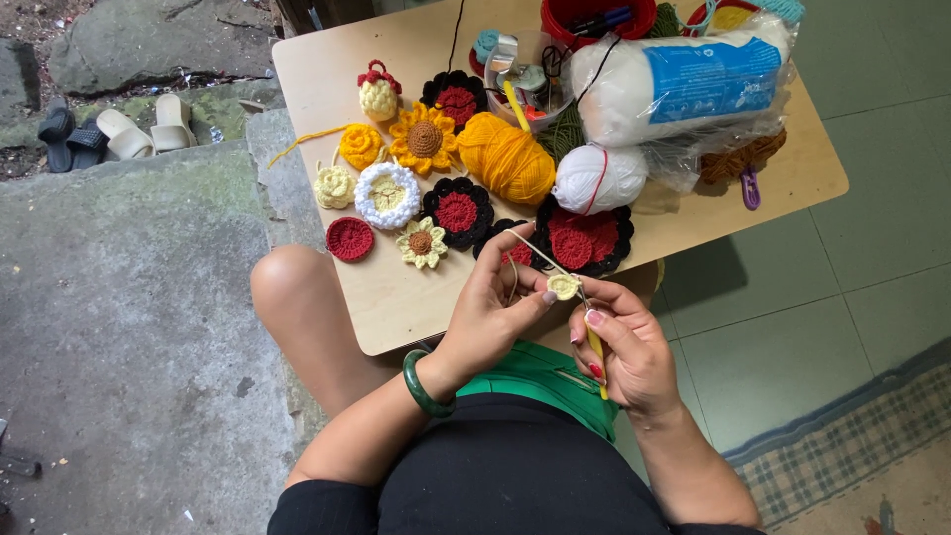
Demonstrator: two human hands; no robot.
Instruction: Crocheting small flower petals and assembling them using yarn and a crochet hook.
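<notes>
Wooden table (396,297) holds crocheted flowers. Just below its edge, left hand (490,312) pinches small yellow crochet piece (563,286); right hand (629,352) grips yellow hook (595,347), mid-stitch. Next: yarn over, pull through, judged.

We're looking down at both hands over the lap: our left hand (490,312) pinches a small pale yellow crochet round (563,286), thread stretched over the forefinger. Our right hand (629,352) has a yellow crochet hook (595,347) in its grip, tip at the round. Beyond, the counter (386,297) carries crocheted flowers, an orange yarn ball (507,159) and a white yarn ball (597,179).
</notes>
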